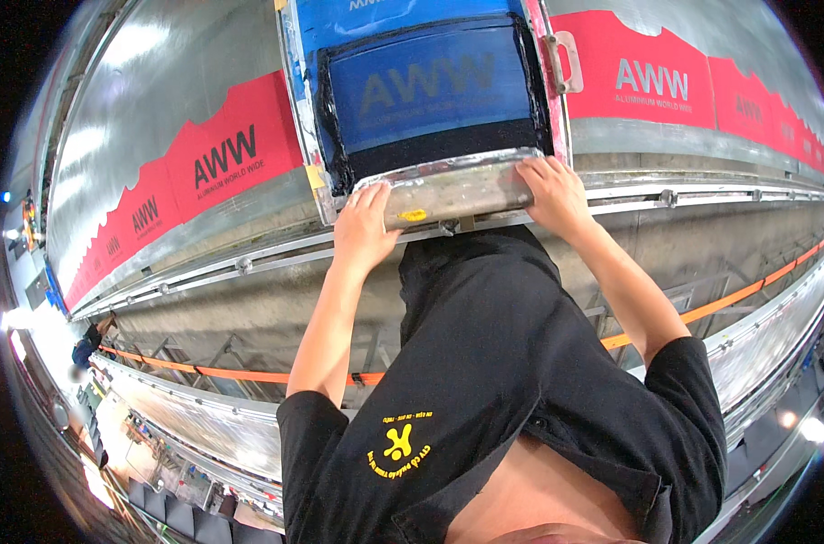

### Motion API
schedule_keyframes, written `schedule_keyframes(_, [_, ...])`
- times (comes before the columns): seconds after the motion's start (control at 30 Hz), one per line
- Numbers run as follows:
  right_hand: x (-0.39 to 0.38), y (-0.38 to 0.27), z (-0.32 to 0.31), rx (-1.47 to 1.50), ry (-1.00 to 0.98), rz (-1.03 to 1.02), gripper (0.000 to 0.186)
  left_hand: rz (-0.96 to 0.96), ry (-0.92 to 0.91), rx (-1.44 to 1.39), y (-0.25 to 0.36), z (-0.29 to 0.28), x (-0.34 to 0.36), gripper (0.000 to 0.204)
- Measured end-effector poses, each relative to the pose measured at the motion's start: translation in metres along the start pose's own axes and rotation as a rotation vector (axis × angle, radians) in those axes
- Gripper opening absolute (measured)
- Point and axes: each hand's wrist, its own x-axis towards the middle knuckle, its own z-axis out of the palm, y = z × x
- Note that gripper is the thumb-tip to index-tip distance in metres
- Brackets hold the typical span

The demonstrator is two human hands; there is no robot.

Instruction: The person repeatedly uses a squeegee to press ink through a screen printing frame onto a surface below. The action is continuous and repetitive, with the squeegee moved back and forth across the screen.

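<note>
Black short-sleeved shirt (484,335) with a yellow chest emblem (398,442).
The cloth is plain and dark, loosely creased down the front, with a turned-down collar (430,515) lying open at the neck. On the left breast, the bright yellow print shows a simple rounded figure with a dot, ringed by small curved lettering. The left sleeve (310,426) and right sleeve (688,381) are the same black, wide at the hem and ending near the elbows, leaving both forearms (335,317) bare.
</note>
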Motion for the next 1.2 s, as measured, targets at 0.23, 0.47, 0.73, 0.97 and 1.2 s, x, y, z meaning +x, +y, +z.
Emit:
schedule_keyframes(0.23, [0.085,0.013,-0.053,0.002,0.006,-0.043,0.029,-0.045,-0.289,0.103,-0.014,-0.099,0.098,0.060])
schedule_keyframes(0.47, [0.279,0.055,-0.083,-0.191,-0.084,0.126,0.036,0.009,-0.122,0.178,-0.090,-0.140,0.275,0.061])
schedule_keyframes(0.73, [0.304,0.054,-0.069,-0.262,-0.063,0.265,0.043,-0.061,-0.108,0.227,-0.094,-0.120,0.302,0.054])
schedule_keyframes(0.97, [0.152,0.027,-0.007,-0.114,0.043,0.205,0.044,-0.075,0.028,0.109,-0.060,-0.043,0.153,0.053])
schedule_keyframes(1.2, [0.167,0.021,-0.059,-0.093,-0.061,0.094,0.034,-0.167,-0.369,0.132,-0.032,-0.116,0.161,0.052])
